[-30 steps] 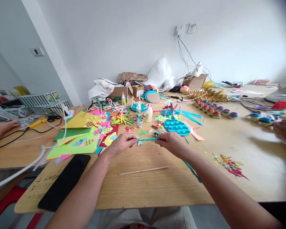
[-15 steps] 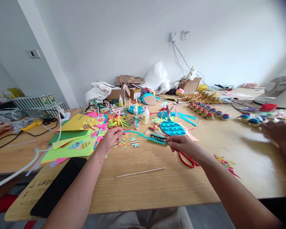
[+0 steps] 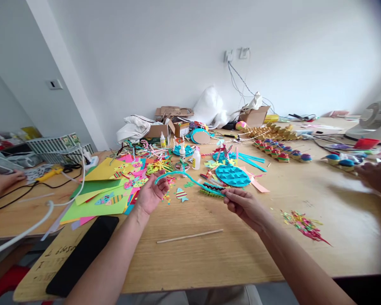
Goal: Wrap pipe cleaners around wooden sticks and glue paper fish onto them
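A bright blue fuzzy pipe cleaner (image 3: 178,173) spans both hands above the table, arched on the left and dipping rightward. My left hand (image 3: 151,195) has its palm turned up and fingers loosely curled around the strand's left end. With thumb and fingers pinched, my right hand (image 3: 243,204) grips the other end. Beneath that end lie dark and green wavy strips (image 3: 211,191). A striped paper fish (image 3: 181,195) is flat on the table between the hands. Closer to me rests a thin pale stick (image 3: 190,236).
Coloured paper sheets (image 3: 98,192) and a black phone (image 3: 82,256) are on the left. Behind my hands stand glue bottles (image 3: 196,159) and a blue-painted egg-carton piece (image 3: 233,175). Paper scraps (image 3: 303,224) lie right. Other people's hands (image 3: 376,176) show at both sides.
My left hand has turned palm up and shifted slightly left and down, and the pipe cleaner has bowed into an arch. Red scissors seen under my right arm are no longer visible.
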The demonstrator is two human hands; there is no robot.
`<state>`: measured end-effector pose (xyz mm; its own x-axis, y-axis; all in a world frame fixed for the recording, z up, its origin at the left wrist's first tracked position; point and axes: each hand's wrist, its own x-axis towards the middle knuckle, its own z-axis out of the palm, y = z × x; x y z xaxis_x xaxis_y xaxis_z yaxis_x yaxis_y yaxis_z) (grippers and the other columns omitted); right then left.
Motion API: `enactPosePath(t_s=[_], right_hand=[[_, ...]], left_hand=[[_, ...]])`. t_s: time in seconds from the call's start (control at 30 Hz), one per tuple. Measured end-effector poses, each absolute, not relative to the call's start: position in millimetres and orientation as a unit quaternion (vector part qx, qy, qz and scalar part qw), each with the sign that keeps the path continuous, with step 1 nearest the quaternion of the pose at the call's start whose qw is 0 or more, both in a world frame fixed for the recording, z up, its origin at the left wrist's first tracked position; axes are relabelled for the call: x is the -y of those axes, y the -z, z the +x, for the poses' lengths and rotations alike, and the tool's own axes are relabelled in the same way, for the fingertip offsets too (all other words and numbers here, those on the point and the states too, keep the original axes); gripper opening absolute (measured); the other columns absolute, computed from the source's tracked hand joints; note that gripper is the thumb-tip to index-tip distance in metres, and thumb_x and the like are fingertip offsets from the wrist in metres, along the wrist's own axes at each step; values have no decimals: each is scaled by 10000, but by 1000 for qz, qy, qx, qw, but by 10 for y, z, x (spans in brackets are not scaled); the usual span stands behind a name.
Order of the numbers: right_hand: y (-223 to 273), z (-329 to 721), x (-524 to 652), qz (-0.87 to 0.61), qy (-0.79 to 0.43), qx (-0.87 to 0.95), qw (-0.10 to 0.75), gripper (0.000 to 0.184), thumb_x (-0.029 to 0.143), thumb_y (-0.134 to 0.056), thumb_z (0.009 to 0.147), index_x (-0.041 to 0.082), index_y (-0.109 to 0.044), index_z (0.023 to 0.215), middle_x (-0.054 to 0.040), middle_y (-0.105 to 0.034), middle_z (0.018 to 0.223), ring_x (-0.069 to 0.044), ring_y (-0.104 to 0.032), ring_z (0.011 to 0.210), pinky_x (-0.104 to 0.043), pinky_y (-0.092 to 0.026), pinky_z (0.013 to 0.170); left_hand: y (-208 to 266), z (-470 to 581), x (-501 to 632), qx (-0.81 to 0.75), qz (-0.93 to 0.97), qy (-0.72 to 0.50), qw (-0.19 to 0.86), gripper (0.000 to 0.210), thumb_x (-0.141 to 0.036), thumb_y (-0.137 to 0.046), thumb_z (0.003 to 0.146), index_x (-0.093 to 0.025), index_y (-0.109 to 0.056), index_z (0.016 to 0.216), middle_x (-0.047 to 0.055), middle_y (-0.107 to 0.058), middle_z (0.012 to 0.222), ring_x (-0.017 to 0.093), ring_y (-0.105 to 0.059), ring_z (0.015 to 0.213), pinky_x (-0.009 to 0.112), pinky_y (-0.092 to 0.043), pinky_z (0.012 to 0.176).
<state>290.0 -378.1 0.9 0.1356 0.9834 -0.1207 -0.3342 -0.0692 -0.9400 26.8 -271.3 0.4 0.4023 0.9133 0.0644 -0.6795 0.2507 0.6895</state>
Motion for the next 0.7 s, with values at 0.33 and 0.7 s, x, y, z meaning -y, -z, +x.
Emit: enactPosePath(t_s=[0.33,0.7], right_hand=[[159,2398,3933,-474,-570,320,590,257,328,-712,575,128,-625,711,-24,-630,582,-48,-449,418,-169,-292,393],[130,2308,3930,-445,-576,242,641,271,313,-719,542,140,-624,728,-33,-640,627,-73,-513,453,-182,-337,413]], left_hand=[[-16,544,3080,-169,655,-366,639,413,-161,-655,663,-254,-573,1057,56,-519,1091,104,-546,754,242,-445,700],[-36,553,3129,-156,818,-288,473,208,-243,-581,726,-264,-662,916,61,-551,1041,164,-539,876,295,-429,769]])
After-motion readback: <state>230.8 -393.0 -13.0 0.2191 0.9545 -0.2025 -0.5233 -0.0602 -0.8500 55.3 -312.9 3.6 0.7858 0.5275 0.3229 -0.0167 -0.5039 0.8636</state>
